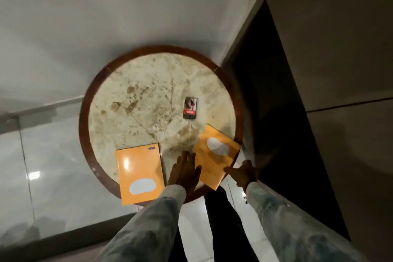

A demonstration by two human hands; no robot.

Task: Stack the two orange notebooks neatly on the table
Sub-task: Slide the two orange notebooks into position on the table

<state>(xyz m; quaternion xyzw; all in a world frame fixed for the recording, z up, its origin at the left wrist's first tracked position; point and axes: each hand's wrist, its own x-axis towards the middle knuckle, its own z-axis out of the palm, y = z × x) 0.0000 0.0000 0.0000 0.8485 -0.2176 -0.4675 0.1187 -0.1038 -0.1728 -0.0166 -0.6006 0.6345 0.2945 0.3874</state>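
Two orange notebooks lie apart on a round marble table (148, 83) with a dark wooden rim. The left notebook (139, 168) sits flat at the near edge, hanging slightly over the rim. The right notebook (214, 155) is turned at an angle and juts over the near right rim. My left hand (184, 171) is spread flat between the two notebooks, its fingers touching the right notebook's left edge. My right hand (242, 173) grips that notebook's near right edge with the thumb on top.
A small dark phone or card (190, 108) lies on the table beyond the notebooks. A white wall stands behind the table and a dark doorway (276, 112) opens to the right. Glossy floor tiles surround the table.
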